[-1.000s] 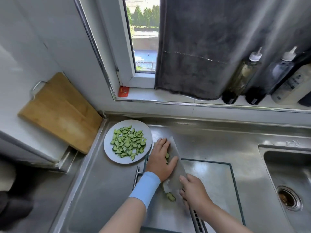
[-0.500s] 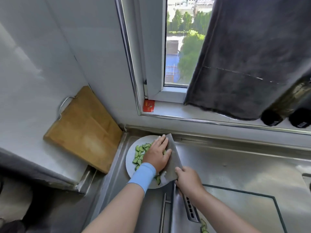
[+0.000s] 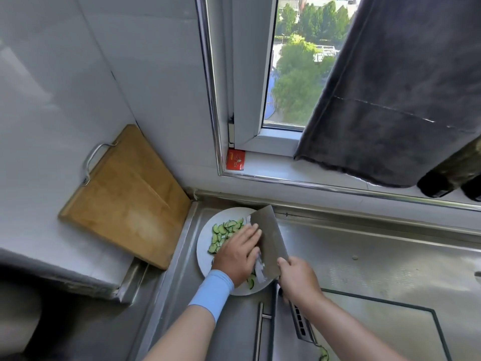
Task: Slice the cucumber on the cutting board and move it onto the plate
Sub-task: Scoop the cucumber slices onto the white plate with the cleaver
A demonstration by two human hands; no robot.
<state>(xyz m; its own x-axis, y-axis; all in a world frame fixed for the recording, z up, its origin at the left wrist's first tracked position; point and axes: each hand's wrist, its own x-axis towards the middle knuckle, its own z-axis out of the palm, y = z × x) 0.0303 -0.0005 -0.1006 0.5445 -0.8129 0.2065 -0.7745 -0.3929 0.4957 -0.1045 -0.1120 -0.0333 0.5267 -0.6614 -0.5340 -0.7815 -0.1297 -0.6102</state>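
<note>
Fingers [image 3: 250, 231] of the left hand [image 3: 238, 252], laid straight on the cleaver [image 3: 272, 241] the right hand [image 3: 299, 281] grips, should sweep cucumber slices [image 3: 221, 229] well onto the plate [image 3: 201, 254].

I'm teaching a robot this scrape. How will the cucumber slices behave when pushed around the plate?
The slices look thin and flat, so they should slide rather than roll. Cut faces probably cling to the knife. Likely light, piling loosely on the plate.

Left hand [image 3: 238, 254] lies flat, fingers straight; right hand [image 3: 299, 278] curls its grip round the cleaver [image 3: 270, 238].
</note>
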